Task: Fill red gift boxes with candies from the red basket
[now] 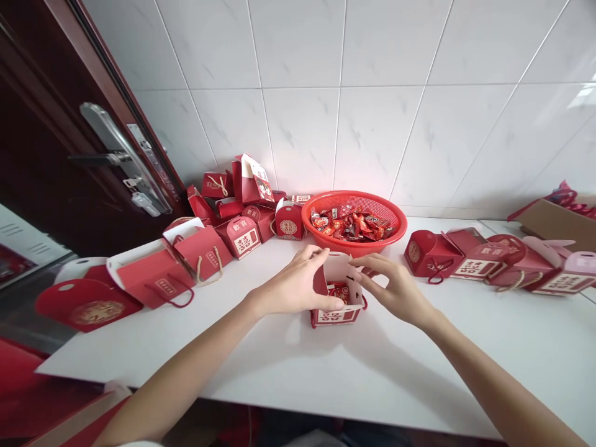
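Note:
A small red paper gift box stands upright on the white table, its top flaps raised. Wrapped red candies lie inside it. From the left side my left hand grips the box, thumb over the front edge and fingers at the back flap. My right hand pinches the box's right-hand top flap between thumb and fingers. Just behind the box, a red plastic basket holds many wrapped candies.
Open red gift boxes line the table's left side, with more piled at the wall. Closed-looking red boxes form a row at right, a cardboard box behind them. A dark door stands at left.

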Tool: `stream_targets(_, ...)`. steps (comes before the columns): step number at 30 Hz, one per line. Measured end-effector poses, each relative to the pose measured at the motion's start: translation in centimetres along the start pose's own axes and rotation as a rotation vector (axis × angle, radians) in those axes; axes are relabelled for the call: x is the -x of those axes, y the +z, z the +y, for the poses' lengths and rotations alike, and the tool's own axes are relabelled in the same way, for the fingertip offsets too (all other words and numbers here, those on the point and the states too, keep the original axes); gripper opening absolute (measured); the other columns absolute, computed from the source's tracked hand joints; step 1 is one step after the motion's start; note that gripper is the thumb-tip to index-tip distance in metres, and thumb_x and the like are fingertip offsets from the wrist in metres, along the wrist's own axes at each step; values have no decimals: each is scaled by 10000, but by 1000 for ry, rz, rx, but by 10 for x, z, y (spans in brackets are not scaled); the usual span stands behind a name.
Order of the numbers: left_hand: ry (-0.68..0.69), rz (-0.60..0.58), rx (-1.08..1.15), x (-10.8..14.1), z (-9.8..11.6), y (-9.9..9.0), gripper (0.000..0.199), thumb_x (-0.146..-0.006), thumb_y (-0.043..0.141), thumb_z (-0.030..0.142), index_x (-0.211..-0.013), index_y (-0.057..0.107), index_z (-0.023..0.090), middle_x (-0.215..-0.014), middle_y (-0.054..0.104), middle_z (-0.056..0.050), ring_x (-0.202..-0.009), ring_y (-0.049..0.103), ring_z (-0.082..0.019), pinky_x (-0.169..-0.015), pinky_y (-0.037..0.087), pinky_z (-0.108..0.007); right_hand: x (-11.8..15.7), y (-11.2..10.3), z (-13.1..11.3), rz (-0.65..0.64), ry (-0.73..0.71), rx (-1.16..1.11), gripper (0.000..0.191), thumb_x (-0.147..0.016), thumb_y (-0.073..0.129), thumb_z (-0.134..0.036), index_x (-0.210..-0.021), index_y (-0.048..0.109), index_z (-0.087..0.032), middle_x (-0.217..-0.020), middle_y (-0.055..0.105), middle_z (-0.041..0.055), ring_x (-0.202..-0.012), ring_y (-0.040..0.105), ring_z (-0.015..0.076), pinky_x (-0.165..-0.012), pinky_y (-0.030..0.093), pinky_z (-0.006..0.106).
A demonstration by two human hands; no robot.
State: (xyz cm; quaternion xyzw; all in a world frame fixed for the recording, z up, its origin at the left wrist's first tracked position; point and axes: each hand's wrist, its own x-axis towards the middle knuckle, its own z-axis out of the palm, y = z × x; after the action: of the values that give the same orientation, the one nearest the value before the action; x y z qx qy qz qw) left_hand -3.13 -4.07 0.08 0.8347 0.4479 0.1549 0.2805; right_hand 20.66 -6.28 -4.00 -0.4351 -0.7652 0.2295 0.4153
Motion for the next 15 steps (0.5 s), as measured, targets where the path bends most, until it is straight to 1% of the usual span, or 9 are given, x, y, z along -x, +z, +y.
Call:
stream_targets(3, 24, 11, 24, 3, -1, 4, 948, -732, 808, 597, -1558, 464, 284, -1532, 457, -139, -1480, 409, -402, -1117, 491, -469, 5, 13, 0, 0, -85, 5, 296, -1000, 607, -393, -1197, 723, -205, -1059, 752, 95, -877, 718, 231, -784, 600, 388)
stream_targets(5, 7, 13, 41, 4, -3, 8, 1010, -730, 807, 601, -1590, 410, 250, -1582, 410, -158, -1506, 372, -405, -1166, 446, -493, 8, 20, 0, -4, -137, 18, 272, -1016, 589, -380, -1177, 729, -211, -1071, 763, 93, -938, 711, 247, -840, 580, 411)
stream_targets(7, -12, 10, 61, 3, -5, 12, 1095, -725, 806, 606, -1624, 332, 200, -1646, 327, -181, -1530, 336, -405, -1210, 397, -508, 11, 24, 2, 6, -153, 20, 250, -1032, 567, -371, -1134, 736, -218, -1088, 773, 86, -981, 706, 255, -872, 562, 420)
stream_targets(9, -11, 9, 72, 3, -8, 16, 1116, -742, 792, 602, -1642, 277, 188, -1683, 268, -182, -1541, 321, -400, -1222, 384, -513, 14, 27, 4, 22, -145, 11, 258, -1047, 543, -382, -1104, 738, -223, -1072, 780, 80, -980, 705, 255, -864, 558, 415)
stream_targets(11, -3, 17, 62, 3, -12, 20, 1100, -776, 763, 605, -1650, 244, 187, -1696, 243, -181, -1545, 320, -392, -1223, 385, -513, 16, 27, 7, 40, -140, -1, 292, -1058, 517, -418, -1092, 734, -226, -1055, 783, 79, -970, 707, 255, -842, 561, 408)
stream_targets(13, 18, 41, 37, 4, -15, 24, 1059, -812, 727, 624, -1648, 246, 188, -1689, 260, -184, -1537, 340, -386, -1212, 402, -507, 19, 27, 10, 41, -162, -17, 341, -1065, 488, -467, -1112, 724, -225, -1071, 781, 87, -971, 706, 256, -833, 565, 405)
stream_targets(15, 59, 84, 7, 6, -18, 26, 984, -848, 688, 639, -1631, 284, 200, -1664, 315, -184, -1515, 380, -381, -1182, 439, -503, 22, 26, 13, 15, -218, -25, 394, -1051, 492, -532, -1155, 712, -221, -1108, 773, 102, -989, 703, 261, -844, 568, 411)
